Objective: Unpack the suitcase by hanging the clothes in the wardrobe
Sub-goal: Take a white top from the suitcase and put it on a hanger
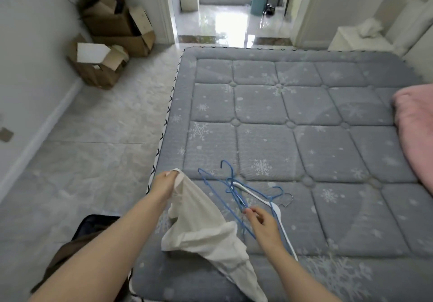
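My left hand (165, 183) grips the top edge of a cream white garment (201, 229), which hangs down and drapes over the near corner of the grey mattress (304, 118). A tangle of blue wire hangers (230, 189) and a white hanger (274, 210) lies on the mattress just right of the garment. My right hand (263, 223) pinches one blue hanger wire between fingertips and thumb. The open dark suitcase (93, 229) sits on the floor at the bed's near left corner, with brown clothing (63, 254) in it, mostly hidden by my left arm.
Open cardboard boxes (112, 36) are stacked against the far left wall. A pink blanket (414, 132) lies at the mattress's right edge. A doorway (225, 20) at the back leads to a glossy-floored room. Grey tiled floor (93, 137) lies left of the bed.
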Available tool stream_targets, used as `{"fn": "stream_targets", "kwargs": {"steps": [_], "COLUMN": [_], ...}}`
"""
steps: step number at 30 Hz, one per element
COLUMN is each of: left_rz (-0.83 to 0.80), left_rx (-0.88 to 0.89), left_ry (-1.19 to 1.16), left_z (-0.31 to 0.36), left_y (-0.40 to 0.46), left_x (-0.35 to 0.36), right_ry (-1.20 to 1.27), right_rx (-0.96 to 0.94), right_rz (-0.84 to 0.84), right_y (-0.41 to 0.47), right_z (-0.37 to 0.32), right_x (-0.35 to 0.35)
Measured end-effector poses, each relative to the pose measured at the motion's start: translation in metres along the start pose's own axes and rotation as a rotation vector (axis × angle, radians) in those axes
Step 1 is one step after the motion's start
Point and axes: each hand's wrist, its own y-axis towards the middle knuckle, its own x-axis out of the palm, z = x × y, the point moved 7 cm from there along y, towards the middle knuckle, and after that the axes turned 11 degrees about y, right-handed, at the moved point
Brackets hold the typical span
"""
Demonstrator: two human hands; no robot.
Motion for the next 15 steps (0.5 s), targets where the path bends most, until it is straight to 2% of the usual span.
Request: {"fn": "stream_targets", "kwargs": {"steps": [7, 11, 15], "left_rz": [0.088, 0.199, 0.243], "left_rx": [0.042, 0.079, 0.124], "left_ry": [0.041, 0.089, 0.112], "left_z": [0.032, 0.044, 0.050], "left_y": [0.026, 0.030, 0.033], "left_x": [-0.053, -0.082, -0.084], "right_ry": [0.168, 0.175, 0.202], "right_rx": [-0.163, -0.179, -0.223], "right_rz": [-0.020, -0.072, -0.100], "right_y": [-0.014, -0.019, -0.029], "right_z": [-0.084, -0.104, -0.118], "right_x": [-0.009, -0.011, -0.011]}}
